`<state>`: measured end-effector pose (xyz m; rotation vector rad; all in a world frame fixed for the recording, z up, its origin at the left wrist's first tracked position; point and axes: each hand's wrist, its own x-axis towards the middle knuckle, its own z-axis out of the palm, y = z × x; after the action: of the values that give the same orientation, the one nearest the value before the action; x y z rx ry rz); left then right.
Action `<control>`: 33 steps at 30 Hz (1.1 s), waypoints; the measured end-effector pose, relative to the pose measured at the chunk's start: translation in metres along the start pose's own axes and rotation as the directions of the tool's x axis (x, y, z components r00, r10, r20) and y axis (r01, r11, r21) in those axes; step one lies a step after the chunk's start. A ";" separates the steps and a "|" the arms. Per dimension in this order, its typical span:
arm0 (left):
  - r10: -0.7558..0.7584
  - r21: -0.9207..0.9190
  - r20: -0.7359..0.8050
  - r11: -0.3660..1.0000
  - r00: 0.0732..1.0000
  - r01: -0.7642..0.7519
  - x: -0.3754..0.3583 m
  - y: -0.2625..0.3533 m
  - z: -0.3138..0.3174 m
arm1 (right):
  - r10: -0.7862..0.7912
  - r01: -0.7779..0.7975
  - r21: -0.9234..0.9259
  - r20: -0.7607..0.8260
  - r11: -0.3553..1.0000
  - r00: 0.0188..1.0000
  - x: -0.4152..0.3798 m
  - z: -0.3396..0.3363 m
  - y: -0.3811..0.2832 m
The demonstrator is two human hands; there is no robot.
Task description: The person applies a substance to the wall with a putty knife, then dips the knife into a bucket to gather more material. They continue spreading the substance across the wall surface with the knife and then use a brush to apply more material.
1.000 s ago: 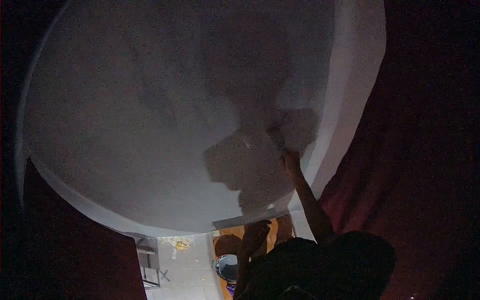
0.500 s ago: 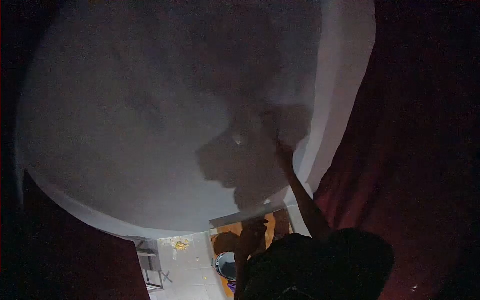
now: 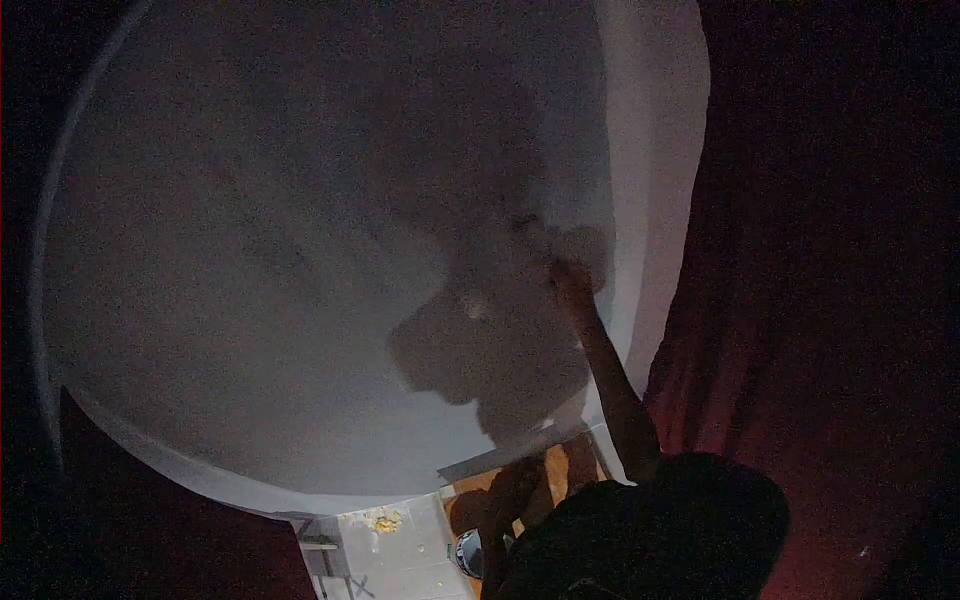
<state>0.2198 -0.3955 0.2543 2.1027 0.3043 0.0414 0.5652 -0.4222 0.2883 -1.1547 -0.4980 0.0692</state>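
A large, dim grey surface with a rounded pale border fills most of the head view. My right hand is raised in front of its right part, the bare arm coming up from a black sleeve. Its fingers look curled; darkness hides what they hold, if anything, and whether they touch the surface. My left hand is low down, over an orange-brown panel, and its fingers are lost in shadow. Beside that forearm a pale basin with a patterned rim is partly covered.
Pale floor tiles show at the bottom, with yellow scraps lying on them. A small framed stand is at the lower left. Dark red folds, like cloth, hang at the right. Broad shadows fall on the grey surface.
The view has shifted, so the tiles and basin sit lower. My right hand's fingers are drawn in more, and its shadow is smaller. More of the basin is covered by my left arm.
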 end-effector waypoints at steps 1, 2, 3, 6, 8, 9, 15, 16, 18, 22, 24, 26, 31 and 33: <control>0.001 0.003 0.005 1.000 1.000 -0.001 0.000 -0.001 -0.001 | -0.016 0.016 0.074 0.004 0.997 1.000 0.004 0.014 -0.050; 0.004 0.005 0.006 1.000 1.000 -0.004 -0.001 -0.002 -0.001 | -0.080 0.080 -0.008 0.002 0.997 0.997 0.006 0.018 -0.075; 0.010 0.010 0.008 1.000 1.000 -0.010 0.000 -0.004 -0.004 | -0.142 0.142 -0.091 0.001 0.986 0.990 0.008 0.023 -0.100; 0.027 0.009 0.011 1.000 1.000 -0.027 0.000 -0.005 -0.004 | -0.198 0.194 -0.158 -0.009 0.968 0.980 0.020 0.024 -0.099; 0.038 -0.008 0.001 0.999 0.999 -0.038 0.000 -0.007 -0.004 | -0.174 0.161 -0.200 -0.048 0.967 0.984 0.023 0.017 -0.068; 0.037 -0.007 -0.006 0.999 0.999 -0.037 -0.001 -0.008 -0.003 | -0.156 0.131 -0.250 -0.080 0.959 0.985 0.018 0.007 -0.025; -0.103 -0.069 0.016 0.992 0.995 0.104 -0.003 -0.016 0.004 | -0.347 0.306 -0.951 0.302 -0.044 0.888 -0.050 -0.072 0.195; -0.224 -0.114 0.070 0.966 0.972 0.231 0.000 -0.013 0.002 | -0.199 0.228 -0.956 0.191 0.187 0.961 -0.056 -0.082 0.209; -0.289 -0.117 0.120 0.946 0.950 0.303 0.005 -0.011 0.000 | -0.007 -0.005 -0.795 -0.012 0.606 1.000 -0.058 -0.101 0.243; -0.087 0.002 0.075 0.996 0.993 0.087 0.008 -0.023 0.011 | 0.084 -0.092 -0.242 -0.046 0.966 0.995 -0.018 -0.120 0.223; 0.028 0.054 0.055 0.998 0.998 -0.031 0.009 -0.040 0.016 | -0.252 0.207 -0.540 -0.011 0.816 0.968 0.020 -0.095 0.138; 0.159 0.100 0.033 0.982 0.987 -0.161 0.020 -0.068 0.021 | -0.403 0.319 -0.475 -0.084 0.820 0.911 0.053 -0.067 0.051; 0.072 0.134 0.080 0.988 0.994 -0.082 0.025 -0.073 0.022 | -0.314 0.199 -0.508 -0.151 0.838 0.937 0.078 -0.038 -0.108; 0.038 0.163 0.095 0.985 0.995 -0.053 0.022 -0.073 0.023 | -0.140 0.086 -0.327 -0.147 0.941 0.979 0.068 -0.039 -0.120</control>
<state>0.2298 -0.3735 0.1788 2.2691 0.2099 -0.0552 0.6181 -0.4843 0.4058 -1.4324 -0.4336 -0.2153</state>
